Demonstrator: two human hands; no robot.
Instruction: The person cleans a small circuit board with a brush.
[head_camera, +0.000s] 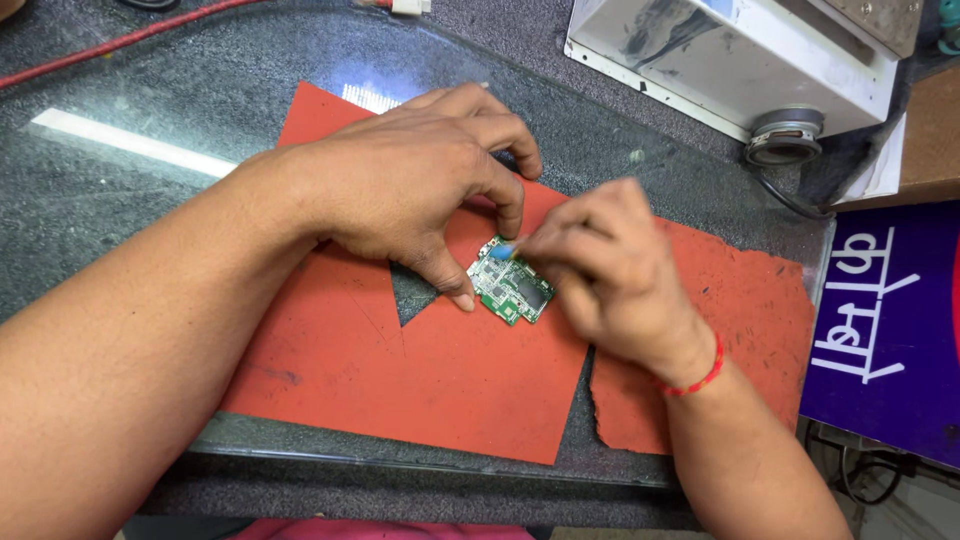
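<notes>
A small green circuit board lies on a torn orange mat. My left hand pins the board down, with the thumb at its left edge and the forefinger at its top. My right hand comes in from the right and pinches a small blue-tipped tool against the board's upper corner. A red thread band circles my right wrist.
The mat rests on a glass sheet over a grey stone worktop. A white metal box with a round speaker part stands at the back right. A purple sign is on the right, and a red cable runs along the back left.
</notes>
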